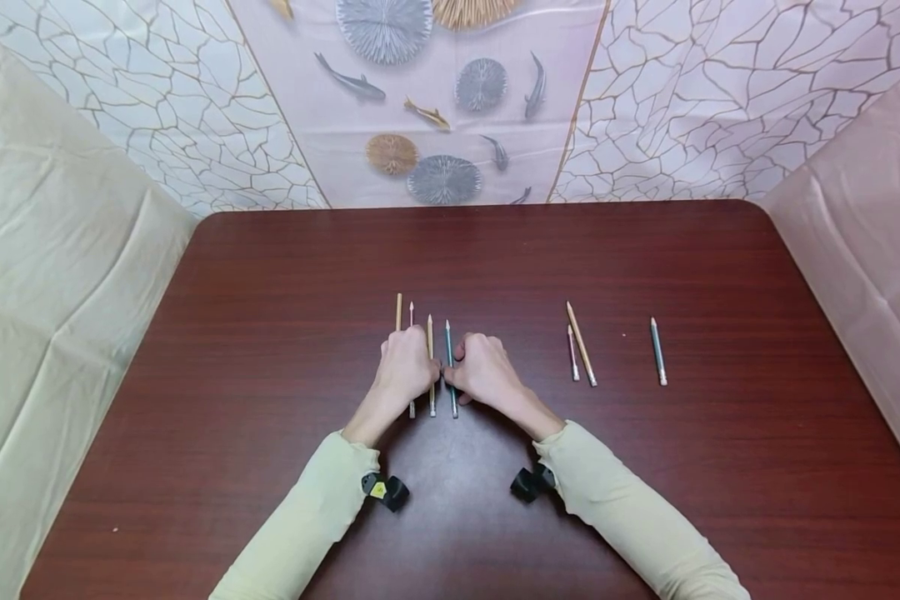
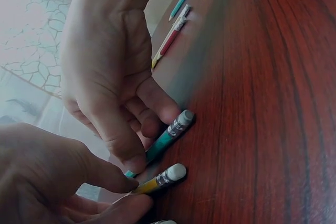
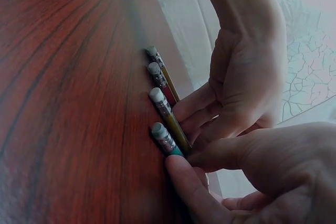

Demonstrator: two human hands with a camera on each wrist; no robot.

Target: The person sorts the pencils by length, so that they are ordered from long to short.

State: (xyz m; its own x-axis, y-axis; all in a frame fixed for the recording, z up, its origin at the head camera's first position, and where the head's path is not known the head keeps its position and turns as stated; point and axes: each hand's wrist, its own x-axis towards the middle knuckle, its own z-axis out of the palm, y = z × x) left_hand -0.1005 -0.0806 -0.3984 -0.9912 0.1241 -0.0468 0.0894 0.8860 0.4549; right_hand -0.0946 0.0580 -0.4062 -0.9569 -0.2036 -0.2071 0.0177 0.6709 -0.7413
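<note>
Dark red wood makes the wide worktop (image 1: 495, 258), seen in the head view as a clock face with twelve at the far edge. Near its centre, the left hand (image 1: 405, 362) pinches a yellow pencil (image 1: 431, 333) with narrow fingers; at three o'clock from it, the right hand (image 1: 487, 371) pinches a teal pencil (image 1: 448, 337) in the same manner. At nine o'clock from these lie a red pencil (image 3: 167, 92) and an outer yellow pencil (image 1: 399, 308), partly behind the left hand. Between two and three o'clock from the right hand rest a slanted yellow pencil (image 1: 582, 343), a shorter teal pencil (image 1: 657, 350) and, shortest, a small red pencil (image 1: 573, 353). I judge the pencils light, stiff and rather smooth, easy to roll; mid-shaft should be the better hold, because the points may break. I see no container.
</note>
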